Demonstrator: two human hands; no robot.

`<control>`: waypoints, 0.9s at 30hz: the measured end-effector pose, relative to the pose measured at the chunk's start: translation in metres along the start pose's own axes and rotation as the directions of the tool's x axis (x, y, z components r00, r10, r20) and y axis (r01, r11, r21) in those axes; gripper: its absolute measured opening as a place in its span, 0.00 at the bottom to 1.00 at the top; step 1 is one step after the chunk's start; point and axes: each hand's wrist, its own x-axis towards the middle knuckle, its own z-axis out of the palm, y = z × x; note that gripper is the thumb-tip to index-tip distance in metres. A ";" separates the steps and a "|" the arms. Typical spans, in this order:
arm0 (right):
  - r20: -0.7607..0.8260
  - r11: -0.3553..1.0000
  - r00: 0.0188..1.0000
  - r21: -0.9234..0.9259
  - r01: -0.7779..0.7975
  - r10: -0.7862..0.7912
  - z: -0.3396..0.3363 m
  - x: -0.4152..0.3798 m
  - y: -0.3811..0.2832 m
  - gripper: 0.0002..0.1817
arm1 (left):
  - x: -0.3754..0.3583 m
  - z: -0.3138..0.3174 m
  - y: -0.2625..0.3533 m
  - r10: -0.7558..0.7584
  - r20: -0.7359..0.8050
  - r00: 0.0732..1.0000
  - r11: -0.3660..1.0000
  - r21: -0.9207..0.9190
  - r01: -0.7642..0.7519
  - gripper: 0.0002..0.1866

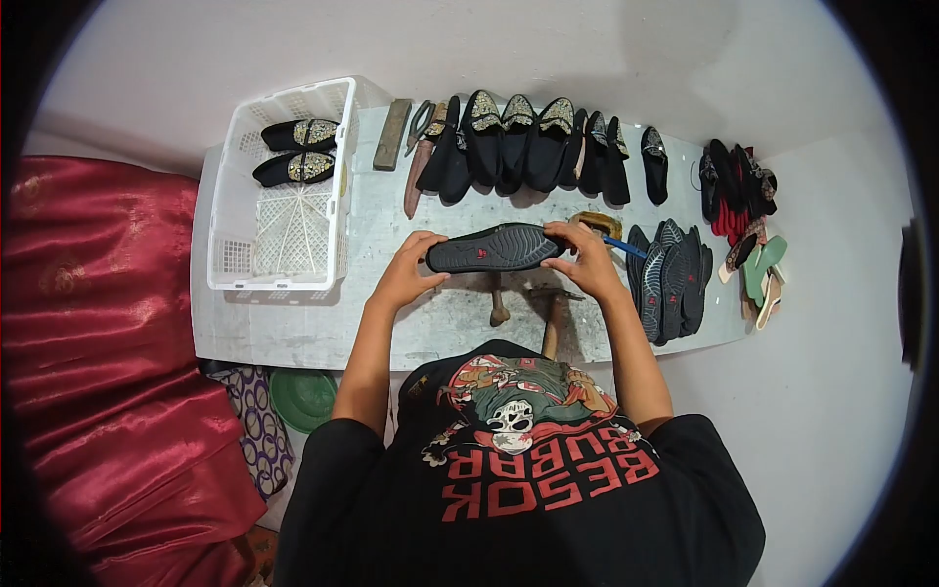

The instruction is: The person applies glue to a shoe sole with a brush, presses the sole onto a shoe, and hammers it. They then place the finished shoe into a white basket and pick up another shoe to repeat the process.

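Note:
Between both hands, a black shoe sole (497, 250) is held up level over the table, its ridged face with a small red mark turned toward me. A dark edge shows behind its upper side. My left hand (411, 268) grips the left end, thumb below and fingers above. At the other end, my right hand (587, 258) pinches the tip between thumb and fingers. Beneath the sole, a hammer (553, 328) and a short wooden-handled tool (499, 311) lie on the table. A yellowish open tin (599, 223) with a blue-handled brush (626, 247) is just beyond my right hand.
A white plastic basket (223, 196) at left holds two decorated black shoes (295, 168). Black shoe uppers (486, 147) line the table's back, beside scissors (421, 121) and a flat block (392, 135). Several soles (665, 284) are stacked at right. A green basin (301, 399) sits below.

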 end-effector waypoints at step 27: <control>-0.010 0.989 0.995 0.110 -0.099 0.100 -0.001 -0.007 0.008 0.27 | 0.004 0.001 -0.009 -0.023 0.033 0.999 1.000 -0.019 0.024 0.34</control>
